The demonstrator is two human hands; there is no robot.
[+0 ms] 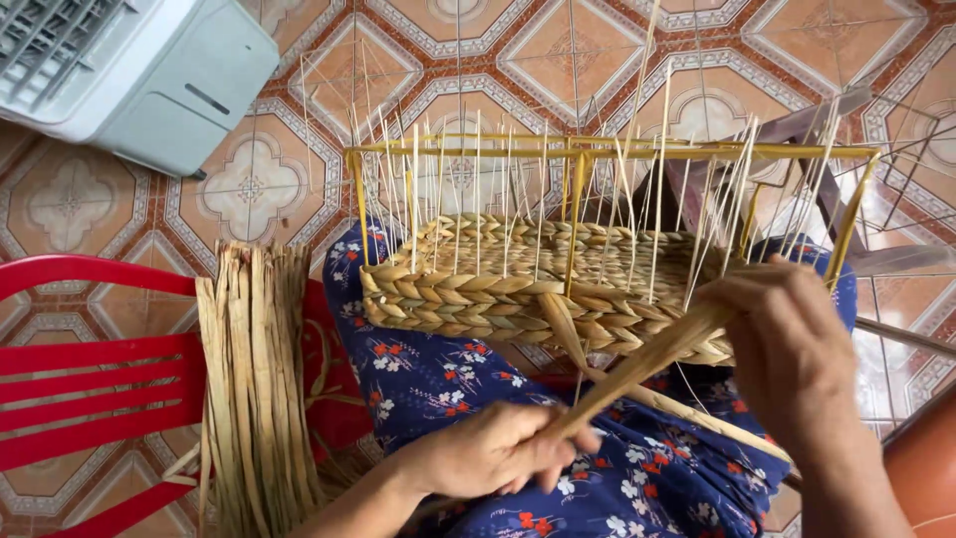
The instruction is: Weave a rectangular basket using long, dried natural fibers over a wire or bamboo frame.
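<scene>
A half-woven straw basket [498, 289] rests on my lap inside a yellow wire frame [597, 151], with many thin upright stakes rising from its braided rim. My left hand [488, 453] is closed on the lower end of a flat dried-reed strand [637, 364] above my blue flowered clothing [438, 379]. My right hand [787, 339] grips the same strand higher up, pressed against the basket's right side.
A bundle of dried reeds [254, 389] leans on a red plastic chair [90, 384] at my left. A white fan-like appliance [139, 70] stands on the patterned tile floor [249, 189] at upper left. A dark wooden stool [797, 139] sits behind the basket.
</scene>
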